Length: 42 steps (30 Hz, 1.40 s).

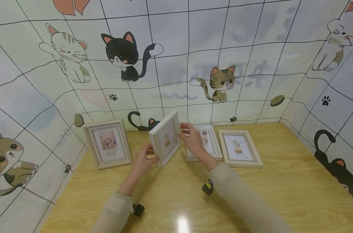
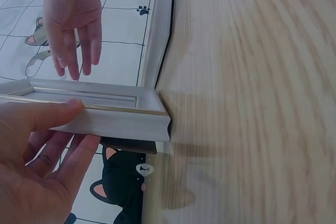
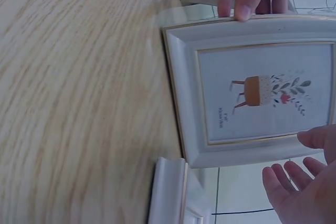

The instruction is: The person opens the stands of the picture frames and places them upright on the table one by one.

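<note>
A white picture frame with a thin gold line stands upright on the table, turned at an angle. Behind its glass is a print of a plant in a legged orange pot. My left hand pinches the frame's left side, thumb on the front and fingers behind, as the left wrist view shows. Beside the opposite side is my right hand, its fingers extended and loosely bent. In the left wrist view this right hand appears apart from the frame. The frame's back is mostly hidden.
A standing frame with a pink flower print is at the left. To the right, a white frame, partly hidden by my right hand, sits beside a cream frame with a plant print. Cat-patterned wall covering encloses the wooden table.
</note>
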Tool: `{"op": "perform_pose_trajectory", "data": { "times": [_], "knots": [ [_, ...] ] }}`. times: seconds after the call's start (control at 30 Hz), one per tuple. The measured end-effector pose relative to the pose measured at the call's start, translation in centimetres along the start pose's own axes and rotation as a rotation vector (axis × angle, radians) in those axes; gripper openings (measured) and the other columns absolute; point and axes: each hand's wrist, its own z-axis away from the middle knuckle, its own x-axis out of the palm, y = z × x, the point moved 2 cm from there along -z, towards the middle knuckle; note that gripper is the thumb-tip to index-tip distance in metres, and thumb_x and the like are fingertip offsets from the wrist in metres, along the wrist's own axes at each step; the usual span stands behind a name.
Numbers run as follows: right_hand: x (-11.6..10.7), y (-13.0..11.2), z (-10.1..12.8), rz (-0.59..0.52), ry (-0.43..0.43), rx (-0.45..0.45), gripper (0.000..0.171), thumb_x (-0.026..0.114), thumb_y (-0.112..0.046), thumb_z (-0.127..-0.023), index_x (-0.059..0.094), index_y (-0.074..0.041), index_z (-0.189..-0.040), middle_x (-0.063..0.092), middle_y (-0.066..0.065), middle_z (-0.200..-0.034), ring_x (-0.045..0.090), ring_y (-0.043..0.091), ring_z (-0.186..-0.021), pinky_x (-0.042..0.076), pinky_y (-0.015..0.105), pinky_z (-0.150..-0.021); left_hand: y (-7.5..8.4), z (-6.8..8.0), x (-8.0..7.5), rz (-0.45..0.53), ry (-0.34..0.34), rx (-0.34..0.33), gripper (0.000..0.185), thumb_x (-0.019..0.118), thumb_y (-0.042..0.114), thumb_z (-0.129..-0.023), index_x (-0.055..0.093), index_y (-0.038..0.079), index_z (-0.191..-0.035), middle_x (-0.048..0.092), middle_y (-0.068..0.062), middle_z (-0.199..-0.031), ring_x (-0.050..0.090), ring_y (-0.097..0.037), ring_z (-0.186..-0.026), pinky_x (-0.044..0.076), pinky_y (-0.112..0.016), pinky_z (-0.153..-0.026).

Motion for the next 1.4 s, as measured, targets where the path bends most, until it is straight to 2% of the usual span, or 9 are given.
{"op": "perform_pose_trajectory", "data": {
  "times": [0.33, 0.63, 0.77, 0.97, 1.23, 1.4],
  "knots": [
    [-1.0, -1.9, 1.0, -0.026, -0.030, -0.053, 0.041, 0.065, -0.011, -0.095, 0.055, -0.004, -0.135, 0.061, 0.018, -0.136, 0.063, 0.033, -0.122, 0.055, 0.042, -0.103, 0.6, -0.3, 1.0, -0.008, 0.040, -0.007, 0.037, 0.078, -0.003, -0.080, 0.061, 0.003, -0.112, 0.069, -0.017, -0.113, 0.068, -0.035, -0.106, 0.060, -0.046, -0.086],
    [-1.0, -3.8, 2.2, -0.074, -0.073, -0.099, 0.041, 0.064, -0.006, -0.095, 0.055, 0.000, -0.134, 0.060, 0.020, -0.137, 0.062, 0.036, -0.123, 0.056, 0.042, -0.101, 1.0, -0.8, 2.1, -0.025, 0.075, 0.011, 0.040, 0.079, -0.003, -0.079, 0.060, 0.001, -0.114, 0.068, -0.017, -0.111, 0.068, -0.033, -0.103, 0.059, -0.047, -0.089],
    [-0.9, -4.4, 2.6, -0.084, -0.085, -0.109, 0.041, 0.064, -0.007, -0.095, 0.055, 0.000, -0.134, 0.059, 0.020, -0.138, 0.061, 0.038, -0.123, 0.056, 0.041, -0.101, 1.2, -0.9, 2.4, -0.017, 0.076, 0.025, 0.039, 0.079, -0.002, -0.079, 0.060, 0.001, -0.113, 0.068, -0.017, -0.110, 0.068, -0.032, -0.102, 0.060, -0.046, -0.087],
    [-0.9, -4.9, 3.2, -0.136, -0.111, -0.112, 0.041, 0.066, -0.005, -0.094, 0.056, 0.000, -0.134, 0.059, 0.019, -0.139, 0.060, 0.039, -0.125, 0.055, 0.044, -0.102, 1.6, -0.9, 2.8, -0.041, 0.065, -0.001, 0.037, 0.078, 0.000, -0.080, 0.059, 0.002, -0.111, 0.068, -0.015, -0.111, 0.067, -0.030, -0.102, 0.060, -0.044, -0.086],
    [-0.7, -6.0, 4.0, -0.129, -0.129, -0.119, 0.042, 0.067, -0.008, -0.094, 0.056, -0.002, -0.134, 0.060, 0.017, -0.138, 0.062, 0.034, -0.122, 0.056, 0.038, -0.101, 2.2, -1.0, 3.3, -0.050, 0.061, -0.011, 0.036, 0.079, 0.000, -0.080, 0.059, 0.002, -0.110, 0.068, -0.015, -0.110, 0.068, -0.030, -0.102, 0.061, -0.043, -0.086],
    [-0.7, -6.7, 4.5, -0.125, -0.138, -0.118, 0.042, 0.066, -0.006, -0.095, 0.055, 0.001, -0.134, 0.058, 0.020, -0.139, 0.061, 0.037, -0.124, 0.055, 0.043, -0.102, 2.4, -1.1, 3.7, -0.072, 0.055, -0.008, 0.035, 0.079, 0.002, -0.081, 0.059, 0.003, -0.110, 0.067, -0.014, -0.111, 0.068, -0.030, -0.103, 0.060, -0.044, -0.088]
  ]
}}
